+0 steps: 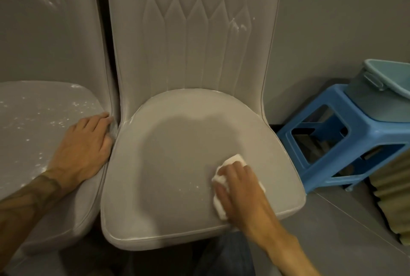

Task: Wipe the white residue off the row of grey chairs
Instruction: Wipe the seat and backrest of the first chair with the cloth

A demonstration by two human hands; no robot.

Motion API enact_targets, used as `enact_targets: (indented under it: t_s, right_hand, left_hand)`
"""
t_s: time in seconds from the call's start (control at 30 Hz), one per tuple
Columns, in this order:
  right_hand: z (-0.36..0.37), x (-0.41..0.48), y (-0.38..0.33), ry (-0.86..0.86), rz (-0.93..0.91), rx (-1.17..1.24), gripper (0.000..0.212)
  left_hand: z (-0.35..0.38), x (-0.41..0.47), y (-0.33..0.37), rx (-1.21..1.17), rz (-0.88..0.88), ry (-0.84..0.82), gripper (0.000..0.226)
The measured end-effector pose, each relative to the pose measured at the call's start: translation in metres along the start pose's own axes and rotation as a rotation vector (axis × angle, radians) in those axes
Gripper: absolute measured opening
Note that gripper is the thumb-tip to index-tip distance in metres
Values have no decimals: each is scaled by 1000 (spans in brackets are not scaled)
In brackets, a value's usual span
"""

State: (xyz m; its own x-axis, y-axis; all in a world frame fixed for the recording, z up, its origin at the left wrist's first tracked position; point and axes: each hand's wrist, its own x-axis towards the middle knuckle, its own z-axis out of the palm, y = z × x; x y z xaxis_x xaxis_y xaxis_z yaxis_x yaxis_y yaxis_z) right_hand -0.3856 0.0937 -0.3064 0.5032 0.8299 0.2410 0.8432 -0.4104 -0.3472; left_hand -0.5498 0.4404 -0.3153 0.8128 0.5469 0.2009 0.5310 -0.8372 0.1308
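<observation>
— While the right hand (240,187) presses a white cloth (234,160) flat-fingered on the grey chair (168,164), front right of its seat, where's the left hand (84,144)?
— Open-fingered, resting on the speckled neighbouring chair (28,120), holding nothing.

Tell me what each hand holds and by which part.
Right hand presses a folded white cloth flat on the grey padded chair seat, palm on top, not gripping. Left hand rests on the edge of the neighbouring white-speckled grey seat, holding nothing.
</observation>
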Motion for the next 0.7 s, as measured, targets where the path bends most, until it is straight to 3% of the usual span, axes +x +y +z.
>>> enact_targets:
  t_s: [0.1, 0.27, 0.37, 0.47, 0.63, 0.7]
  right_hand:
    - [-3, -1, 6, -69, -103, 23, 13]
    - [-8, 41, 18, -28, 134, -79, 24]
    - [13, 28, -25, -93, -97, -74, 21]
    - [13, 18, -32, -128, -153, 35, 17]
    - [1, 60, -5, -78, 67, -69, 21]
    - [11, 59, -31, -61, 12, -121, 18]
  left_hand:
    - [0, 0, 0, -2, 7, 2, 60]
    - [-2, -1, 1, -7, 12, 9, 60]
    - [-1, -1, 0, -2, 11, 16, 58]
    - [0, 0, 0, 3, 10, 13, 58]
    - [-1, -1, 1, -8, -5, 11, 58]
    - [-1, -1, 1, -7, -9, 11, 57]
